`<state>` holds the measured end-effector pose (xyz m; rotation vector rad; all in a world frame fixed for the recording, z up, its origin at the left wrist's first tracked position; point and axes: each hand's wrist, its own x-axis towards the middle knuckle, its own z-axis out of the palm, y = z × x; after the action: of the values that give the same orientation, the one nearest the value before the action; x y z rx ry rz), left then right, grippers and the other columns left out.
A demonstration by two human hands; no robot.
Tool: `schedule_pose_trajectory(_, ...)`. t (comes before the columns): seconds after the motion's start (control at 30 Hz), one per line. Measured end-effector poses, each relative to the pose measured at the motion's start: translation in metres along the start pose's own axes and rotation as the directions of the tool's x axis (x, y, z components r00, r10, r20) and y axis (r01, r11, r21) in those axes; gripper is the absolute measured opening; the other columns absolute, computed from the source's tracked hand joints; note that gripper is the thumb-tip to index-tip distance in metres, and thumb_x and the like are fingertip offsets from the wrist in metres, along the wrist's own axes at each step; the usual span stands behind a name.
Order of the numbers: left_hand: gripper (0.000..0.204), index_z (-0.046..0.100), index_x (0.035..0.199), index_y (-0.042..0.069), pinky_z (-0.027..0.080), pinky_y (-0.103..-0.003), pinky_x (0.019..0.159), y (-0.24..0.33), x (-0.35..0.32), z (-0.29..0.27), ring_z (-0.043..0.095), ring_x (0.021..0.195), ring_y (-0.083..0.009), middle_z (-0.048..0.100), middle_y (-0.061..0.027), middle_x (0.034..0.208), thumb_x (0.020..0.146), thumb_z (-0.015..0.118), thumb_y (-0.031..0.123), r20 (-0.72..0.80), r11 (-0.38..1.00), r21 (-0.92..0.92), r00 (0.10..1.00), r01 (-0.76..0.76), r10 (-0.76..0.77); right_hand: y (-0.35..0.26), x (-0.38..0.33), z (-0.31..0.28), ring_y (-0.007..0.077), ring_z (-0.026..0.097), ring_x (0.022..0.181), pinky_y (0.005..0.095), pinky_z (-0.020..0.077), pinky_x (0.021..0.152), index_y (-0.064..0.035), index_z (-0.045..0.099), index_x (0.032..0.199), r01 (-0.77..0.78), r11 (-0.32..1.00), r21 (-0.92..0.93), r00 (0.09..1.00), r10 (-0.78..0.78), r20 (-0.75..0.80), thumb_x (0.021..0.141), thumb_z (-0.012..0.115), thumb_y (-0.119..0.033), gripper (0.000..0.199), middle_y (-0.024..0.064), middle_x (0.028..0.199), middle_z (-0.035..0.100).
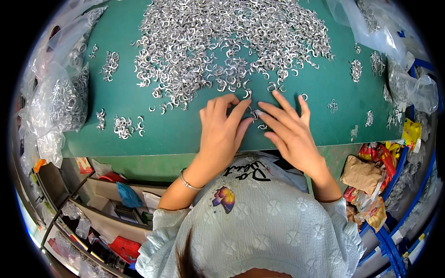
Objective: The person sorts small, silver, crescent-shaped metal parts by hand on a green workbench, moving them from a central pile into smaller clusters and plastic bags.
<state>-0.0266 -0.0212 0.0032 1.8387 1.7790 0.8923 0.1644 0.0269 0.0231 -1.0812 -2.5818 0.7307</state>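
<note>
A big heap of small silver C-shaped metal pieces (185, 51) covers the far middle of the green table. Close to its near edge, my left hand (221, 121) rests with thumb and index fingertips apart and the other fingers bent. Several loose C-shaped pieces (254, 113) lie between the fingertips of both hands. My right hand (292, 132) is spread flat, its fingertips at the table beside these pieces. No piece is visibly gripped in either hand, though the spots under the fingertips are hidden.
Small clusters of metal pieces (123, 127) lie at the left, and more clusters (356, 70) at the right. Clear plastic bags of pieces (65, 102) stand at the left edge; another plastic bag (410, 85) hangs at the right edge. Below are shelves (111, 192) and a brown paper bag (360, 173).
</note>
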Motion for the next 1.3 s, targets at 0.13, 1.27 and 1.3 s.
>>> schedule_pose_trajectory(0.13,0.037,0.064,0.113,0.008,0.036,-0.037,0.080,-0.006,-0.002,0.004,0.051,0.094,-0.0249,0.055,-0.0077,0.102,0.078,0.075,0.006,-0.011,0.997,0.074,1.000,-0.006,0.007,0.010,0.005,-0.002,0.0257,0.055,0.112,0.0457,0.0316,0.099,-0.0085,0.068,0.114,-0.055,0.998,-0.031,0.969,0.045,-0.244,0.078,0.072,-0.008,0.036,0.0050,0.114,0.063)
schedule_pose_trajectory(1.27,0.030,0.069,0.102,0.009,0.033,-0.035,0.078,0.009,-0.022,0.010,0.051,0.085,-0.0202,0.057,-0.0029,0.097,0.074,0.077,0.006,-0.015,0.996,-0.042,0.997,-0.080,0.080,0.005,-0.026,0.019,0.0275,0.054,0.101,0.0386,0.0378,0.085,-0.0083,0.071,0.106,-0.070,0.997,-0.015,0.942,0.061,-0.331,0.071,0.079,-0.011,0.036,0.0049,0.114,0.062)
schedule_pose_trajectory(1.3,0.030,0.069,0.103,0.009,0.033,-0.035,0.077,0.010,-0.021,0.013,0.051,0.085,-0.0201,0.057,-0.0028,0.096,0.074,0.077,0.006,-0.002,0.996,-0.026,0.996,-0.091,0.091,0.006,-0.026,0.018,0.0269,0.054,0.101,0.0384,0.0375,0.085,-0.0090,0.070,0.106,-0.100,0.995,0.012,0.939,0.099,-0.329,0.071,0.079,-0.012,0.036,0.0045,0.113,0.061)
